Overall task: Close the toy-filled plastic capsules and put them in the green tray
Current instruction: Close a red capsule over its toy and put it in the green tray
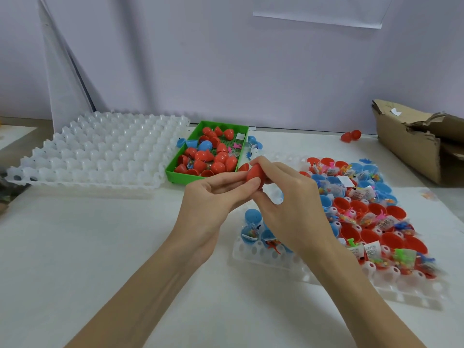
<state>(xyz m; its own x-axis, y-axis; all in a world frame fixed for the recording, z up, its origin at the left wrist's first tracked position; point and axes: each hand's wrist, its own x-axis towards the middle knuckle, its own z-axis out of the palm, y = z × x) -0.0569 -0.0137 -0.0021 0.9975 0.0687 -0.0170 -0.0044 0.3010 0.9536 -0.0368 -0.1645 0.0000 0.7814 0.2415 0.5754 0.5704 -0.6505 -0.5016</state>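
Note:
Both hands meet at the middle of the table around one red capsule. My left hand pinches it from the left with thumb and fingers. My right hand curls over it from the right and hides its far side. Just behind them stands the green tray, holding several red capsules and one blue capsule. To the right, a white holder tray carries several open red and blue capsule halves with small bagged toys in them.
A large white holder tray lies at the back left. A torn cardboard box sits at the back right, with a loose red capsule near it. Blue capsule halves lie beside the green tray. The wall is close behind.

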